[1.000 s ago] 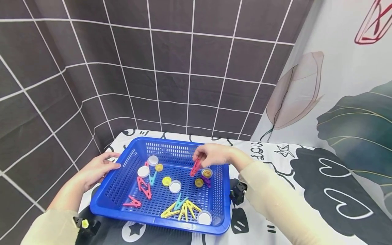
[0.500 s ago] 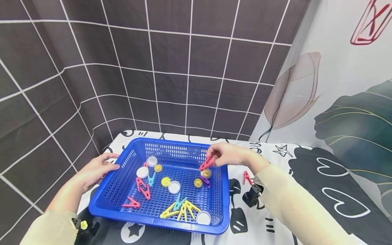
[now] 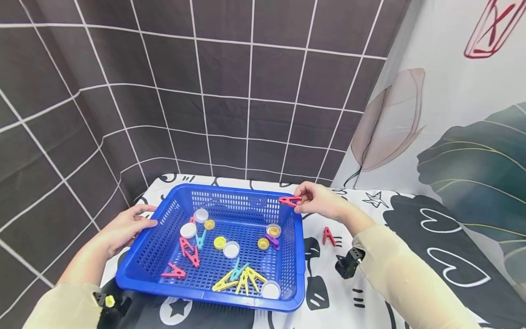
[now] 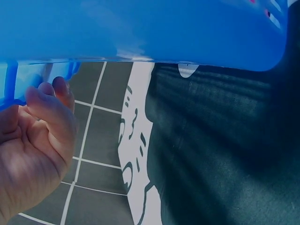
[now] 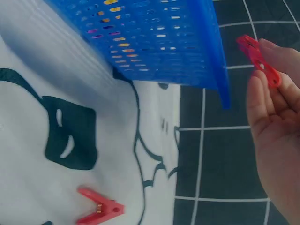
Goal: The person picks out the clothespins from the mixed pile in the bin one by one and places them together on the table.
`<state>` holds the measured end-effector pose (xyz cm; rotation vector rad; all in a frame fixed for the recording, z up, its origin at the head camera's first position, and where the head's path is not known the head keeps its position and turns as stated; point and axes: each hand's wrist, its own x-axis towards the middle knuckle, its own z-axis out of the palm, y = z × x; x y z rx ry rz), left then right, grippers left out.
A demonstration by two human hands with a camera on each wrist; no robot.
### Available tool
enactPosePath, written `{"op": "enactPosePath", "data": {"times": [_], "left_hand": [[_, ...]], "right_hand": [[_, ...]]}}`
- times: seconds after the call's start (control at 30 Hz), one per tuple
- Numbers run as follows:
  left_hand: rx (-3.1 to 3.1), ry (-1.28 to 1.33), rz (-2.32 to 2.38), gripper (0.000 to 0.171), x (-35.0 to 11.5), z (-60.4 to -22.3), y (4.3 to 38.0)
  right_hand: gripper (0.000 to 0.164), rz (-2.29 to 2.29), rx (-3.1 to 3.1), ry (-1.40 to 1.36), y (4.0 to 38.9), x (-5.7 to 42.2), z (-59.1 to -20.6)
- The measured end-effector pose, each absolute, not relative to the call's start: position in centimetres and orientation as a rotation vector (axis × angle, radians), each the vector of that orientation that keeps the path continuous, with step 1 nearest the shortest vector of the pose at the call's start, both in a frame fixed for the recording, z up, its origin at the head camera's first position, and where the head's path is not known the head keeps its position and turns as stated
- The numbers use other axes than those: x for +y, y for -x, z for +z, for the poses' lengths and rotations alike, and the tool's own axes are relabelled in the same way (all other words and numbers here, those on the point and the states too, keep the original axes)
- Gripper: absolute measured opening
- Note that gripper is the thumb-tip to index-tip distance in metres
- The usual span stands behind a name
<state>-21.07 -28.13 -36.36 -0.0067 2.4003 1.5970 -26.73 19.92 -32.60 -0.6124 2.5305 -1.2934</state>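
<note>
A red clothespin (image 3: 290, 201) is pinched between the thumb and fingers of my right hand (image 3: 318, 201), above the back right corner of the blue basket (image 3: 197, 300). In the right wrist view the held clothespin (image 5: 260, 61) is apart from the basket's wall. My left hand (image 3: 125, 230) grips the basket's left rim; in the left wrist view its fingers (image 4: 51, 108) curl up under that rim. Inside the basket are red clothespins (image 3: 176, 272), yellow clothespins (image 3: 243, 281), blue-green clothespins (image 3: 201, 239), a purple clothespin (image 3: 272, 241), white caps (image 3: 270, 289) and yellow caps (image 3: 219, 242).
Another red clothespin (image 3: 327, 236) lies on the patterned cloth (image 3: 370, 256) to the right of the basket. A dark tiled-pattern curtain (image 3: 226, 114) hangs behind, and a pale leaf-print curtain (image 3: 390, 137) hangs at the right.
My right hand has lifted the red clothespin from inside the basket up and right to the back right corner. The red clothespin on the cloth has come into sight. My left hand stays on the rim.
</note>
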Motion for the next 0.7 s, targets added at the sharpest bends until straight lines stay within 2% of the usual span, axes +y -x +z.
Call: {"op": "enactPosePath", "data": {"times": [0.7], "left_hand": [[2.418, -0.001, 1.586, 0.059, -28.0, -36.3, 21.1]], "right_hand": [[0.039, -1.745, 2.698, 0.241, 25.5, 25.2, -37.7]]}}
